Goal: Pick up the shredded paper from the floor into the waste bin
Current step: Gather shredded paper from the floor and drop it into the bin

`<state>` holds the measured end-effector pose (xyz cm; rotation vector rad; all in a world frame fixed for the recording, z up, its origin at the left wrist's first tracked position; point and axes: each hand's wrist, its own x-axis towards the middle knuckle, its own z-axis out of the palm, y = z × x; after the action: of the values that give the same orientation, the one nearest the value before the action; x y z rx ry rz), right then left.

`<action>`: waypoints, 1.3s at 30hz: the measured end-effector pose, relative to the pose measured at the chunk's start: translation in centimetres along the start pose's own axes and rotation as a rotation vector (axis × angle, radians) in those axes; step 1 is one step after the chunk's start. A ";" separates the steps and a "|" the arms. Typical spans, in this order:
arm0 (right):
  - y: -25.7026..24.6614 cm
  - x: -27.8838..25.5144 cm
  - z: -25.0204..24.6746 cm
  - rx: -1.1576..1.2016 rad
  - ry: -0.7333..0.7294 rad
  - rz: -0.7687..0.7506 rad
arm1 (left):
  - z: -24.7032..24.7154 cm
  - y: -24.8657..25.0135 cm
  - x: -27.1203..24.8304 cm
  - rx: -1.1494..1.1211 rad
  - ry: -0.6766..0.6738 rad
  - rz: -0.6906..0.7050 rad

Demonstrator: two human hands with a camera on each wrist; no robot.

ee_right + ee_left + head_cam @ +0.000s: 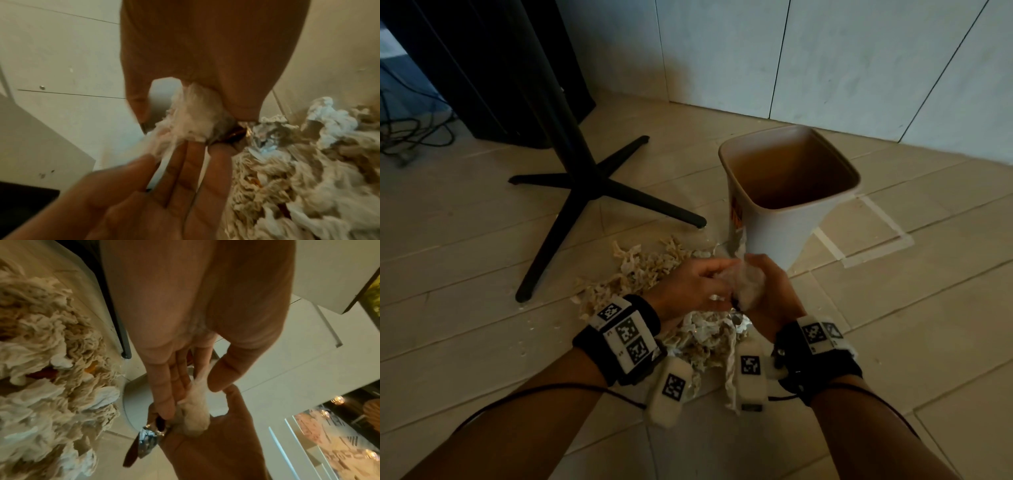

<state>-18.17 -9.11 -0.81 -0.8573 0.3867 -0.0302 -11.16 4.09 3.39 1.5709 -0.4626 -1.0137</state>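
The shredded paper [640, 270] lies in a heap on the floor [482, 240], under and left of your hands. Your left hand [688, 287] pinches a wad [746, 284] of it, and your right hand [774, 298] curls round the same wad. Strands hang loose, so a fast lift may drop them outside the waste bin [774, 236], just beyond.

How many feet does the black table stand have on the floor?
4. One foot points toward the wall, one to the left, one ends near the waste bin, one lies beside the shredded paper. None seem hidden.
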 end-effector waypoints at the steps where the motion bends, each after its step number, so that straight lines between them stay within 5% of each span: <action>1: -0.3 0.1 -0.3 -0.026 -0.034 -0.006 | 0.1 0.2 0.0 0.029 -0.036 0.000; 6: -0.9 -0.4 0.2 -0.038 0.043 -0.175 | 0.2 0.7 0.9 0.262 0.002 0.078; 12: -3.8 -1.0 1.0 0.040 0.009 -0.261 | 0.5 1.1 1.3 0.032 0.294 0.155; 19: -9.3 -1.2 3.2 -0.232 0.112 -0.443 | -0.7 1.2 2.0 -0.007 0.211 0.121; 24: -13.6 1.2 4.2 -0.299 0.226 -0.490 | -1.0 -0.8 3.2 0.183 0.209 0.097; 31: -18.9 4.7 3.3 -0.436 0.333 -0.329 | -4.1 -4.8 3.5 0.808 0.333 0.137; 34: -19.6 6.4 2.0 -0.695 0.410 -0.353 | -6.2 -6.0 3.6 1.096 0.344 -0.017; 39: -18.7 7.6 -0.2 -1.134 0.502 -0.406 | -8.5 -7.3 3.9 1.191 0.083 -0.355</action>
<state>-8.81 -22.93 10.52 -2.0580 0.7083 -0.4418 -3.84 8.17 -5.02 2.8178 -0.8272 -0.9574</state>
